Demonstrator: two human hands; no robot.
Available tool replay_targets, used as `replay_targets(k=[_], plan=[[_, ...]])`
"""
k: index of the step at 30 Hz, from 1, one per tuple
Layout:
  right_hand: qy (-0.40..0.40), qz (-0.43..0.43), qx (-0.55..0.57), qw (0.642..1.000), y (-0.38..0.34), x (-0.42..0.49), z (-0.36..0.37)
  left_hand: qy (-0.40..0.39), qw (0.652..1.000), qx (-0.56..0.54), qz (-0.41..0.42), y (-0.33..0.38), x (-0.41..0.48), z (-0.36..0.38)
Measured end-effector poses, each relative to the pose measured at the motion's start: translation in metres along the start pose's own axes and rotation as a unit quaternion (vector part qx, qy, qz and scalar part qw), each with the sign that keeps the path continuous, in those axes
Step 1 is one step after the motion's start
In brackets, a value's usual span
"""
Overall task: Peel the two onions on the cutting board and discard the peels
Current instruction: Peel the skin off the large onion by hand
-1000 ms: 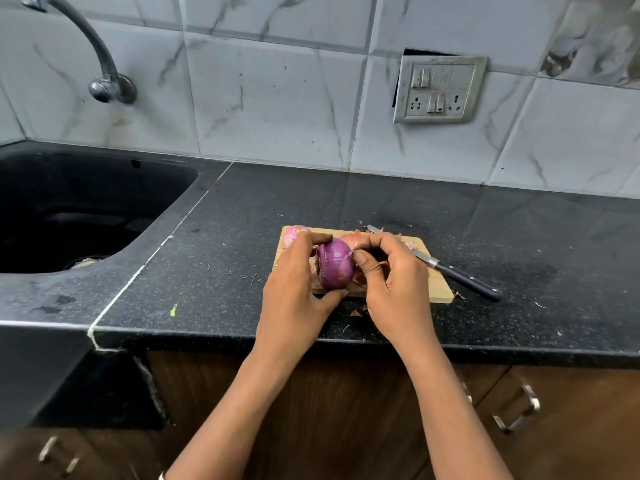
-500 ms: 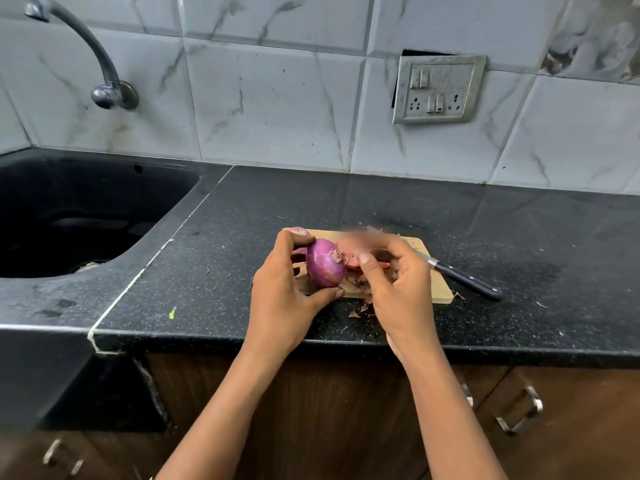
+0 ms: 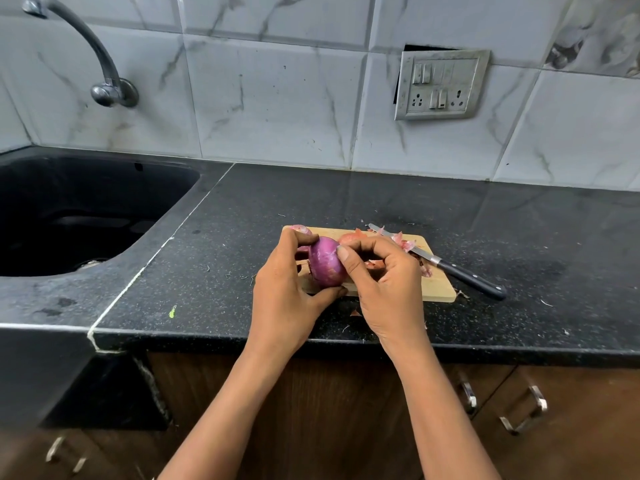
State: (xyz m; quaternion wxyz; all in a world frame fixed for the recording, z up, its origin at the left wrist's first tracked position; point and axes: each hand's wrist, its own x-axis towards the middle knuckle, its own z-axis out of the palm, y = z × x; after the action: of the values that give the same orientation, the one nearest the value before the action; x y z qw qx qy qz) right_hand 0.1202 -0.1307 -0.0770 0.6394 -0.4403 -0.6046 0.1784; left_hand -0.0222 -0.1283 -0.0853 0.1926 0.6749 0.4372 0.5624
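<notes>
My left hand [image 3: 287, 292] grips a purple onion [image 3: 323, 263] just above the near left part of the wooden cutting board [image 3: 438, 289]. The thumb of my right hand [image 3: 384, 289] presses on the onion's right side, with the fingers curled over its top. A second onion [image 3: 300, 229] shows partly at the board's far left corner, behind my left fingers. Loose pinkish peels [image 3: 403, 242] lie on the board's far right part and some under my right hand.
A black-handled knife [image 3: 460, 273] lies diagonally across the board's right end, handle hanging over the dark counter [image 3: 519, 237]. A black sink [image 3: 69, 216] with a tap [image 3: 104, 77] is at the left. Small peel scraps dot the counter near the board.
My right hand pulled away to the right from the onion, then came back with its thumb on the skin. My left hand turned the onion slightly and kept hold of it.
</notes>
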Motion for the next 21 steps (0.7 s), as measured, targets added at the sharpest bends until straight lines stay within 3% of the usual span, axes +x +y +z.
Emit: replay_targets(k=[9, 21], plan=[[0.074, 0.037, 0.016, 0.996, 0.01, 0.003, -0.001, -0.006, 1.0, -0.013, -0.022, -0.002, 0.002, -0.002], [-0.022, 0.053, 0.098, 0.994, -0.004, -0.004, -0.003, -0.015, 0.999, -0.028, -0.015, -0.003, 0.001, -0.003]])
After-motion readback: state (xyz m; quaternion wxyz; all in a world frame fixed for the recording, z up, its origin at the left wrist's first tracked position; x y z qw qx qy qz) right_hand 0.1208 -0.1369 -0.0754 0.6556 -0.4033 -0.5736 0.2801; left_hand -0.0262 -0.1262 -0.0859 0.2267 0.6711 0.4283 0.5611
